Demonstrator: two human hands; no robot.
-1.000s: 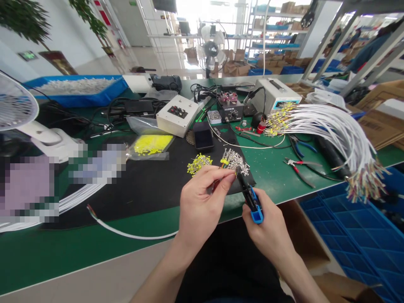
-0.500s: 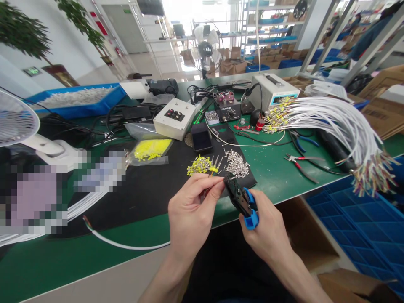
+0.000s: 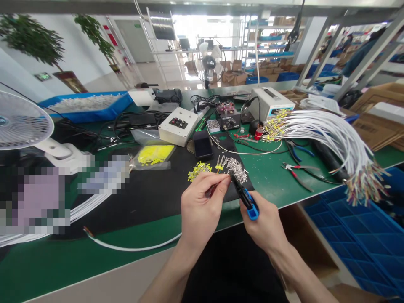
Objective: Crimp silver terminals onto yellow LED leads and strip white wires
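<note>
My left hand [image 3: 202, 206] pinches the end of a white cable [image 3: 135, 248], whose other, stripped end lies at the left on the bench. Thin wires with yellow-sleeved terminals [image 3: 219, 166] stick up beyond its fingertips. My right hand [image 3: 265, 216] is wrapped round the blue handles of a black crimping tool [image 3: 244, 195]. The tool's jaws meet the left fingertips; what sits inside them is hidden. Just beyond lie a pile of yellow-sleeved terminals [image 3: 199, 169] and a pile of bare silver terminals [image 3: 236, 167] on the black mat [image 3: 142, 193].
A bundle of white cables [image 3: 328, 130] crosses the right side. Red-handled cutters [image 3: 296, 174] and blue-handled pliers [image 3: 299, 151] lie near it. A bag of yellow sleeves [image 3: 154, 155], a switch box [image 3: 178, 126] and a white fan [image 3: 28, 126] stand leftward. Blue crates [image 3: 356, 227] sit below the bench.
The camera view has tilted up slightly. Both hands appear a little further right, and the crimping tool has turned so its handles look narrower and closer together.
</note>
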